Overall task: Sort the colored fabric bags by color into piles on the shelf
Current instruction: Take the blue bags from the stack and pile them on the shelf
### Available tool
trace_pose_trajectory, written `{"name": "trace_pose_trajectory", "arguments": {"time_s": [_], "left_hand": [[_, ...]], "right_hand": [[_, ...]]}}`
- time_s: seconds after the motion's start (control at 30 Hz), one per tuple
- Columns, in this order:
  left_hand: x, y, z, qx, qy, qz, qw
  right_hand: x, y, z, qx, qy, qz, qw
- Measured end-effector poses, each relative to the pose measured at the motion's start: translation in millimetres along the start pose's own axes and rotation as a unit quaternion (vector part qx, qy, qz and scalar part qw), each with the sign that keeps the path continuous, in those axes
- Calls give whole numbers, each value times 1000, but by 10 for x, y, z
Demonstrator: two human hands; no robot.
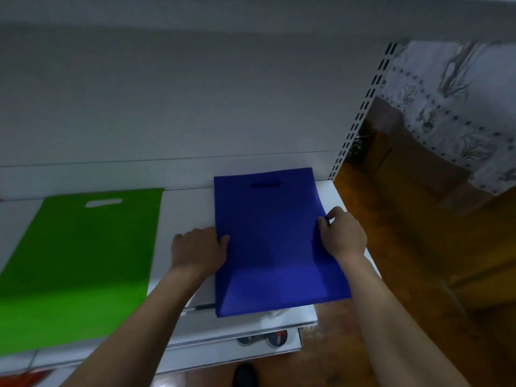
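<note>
The blue fabric bag [275,241] lies on the white shelf [187,208], at about 3 o'clock from the green fabric bag [81,255], the two well apart. Both hands pinch its side edges: left hand [199,251] at 9 o'clock, right hand [344,236] at 3. This looks like squaring the blue pile. Next, release it and fetch another bag; a red scrap [19,379] shows at 7 o'clock.

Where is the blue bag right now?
The blue bag lies on the white shelf, right of the green bag, held at its edges by the left hand and right hand.
</note>
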State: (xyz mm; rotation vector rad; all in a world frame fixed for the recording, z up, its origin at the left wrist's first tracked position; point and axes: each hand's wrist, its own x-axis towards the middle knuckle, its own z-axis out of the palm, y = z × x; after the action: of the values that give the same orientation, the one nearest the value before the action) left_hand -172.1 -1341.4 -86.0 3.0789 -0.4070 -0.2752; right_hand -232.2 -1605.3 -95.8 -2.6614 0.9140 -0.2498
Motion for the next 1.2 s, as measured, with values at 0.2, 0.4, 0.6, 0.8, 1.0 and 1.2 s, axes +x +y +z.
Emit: {"name": "trace_pose_trajectory", "arguments": {"time_s": [0.2, 0.4, 0.6, 0.8, 1.0, 1.2], "left_hand": [[-16, -48, 14, -43, 7, 15, 999], [-169, -338, -89, -84, 64, 5, 994], [-615, -1227, -175, -133, 217, -16, 967], [-1328, -2569, -291, -125, 254, -138, 949], [-2247, -3837, -245, -110, 262, -277, 918], [-3328, -4949, -118, -110, 268, -402, 869]], "right_hand": [[-19, -45, -31, -27, -4, 6, 1000], [-301, -526, -108, -64, 30, -57, 996], [-974, -1688, 63, 7, -29, -232, 972], [-1909, -2922, 321, 37, -25, -379, 924], [-2779, -3965, 553, 49, -71, -470, 878], [-3896, -4978, 881, 118, -85, -542, 828]]}}
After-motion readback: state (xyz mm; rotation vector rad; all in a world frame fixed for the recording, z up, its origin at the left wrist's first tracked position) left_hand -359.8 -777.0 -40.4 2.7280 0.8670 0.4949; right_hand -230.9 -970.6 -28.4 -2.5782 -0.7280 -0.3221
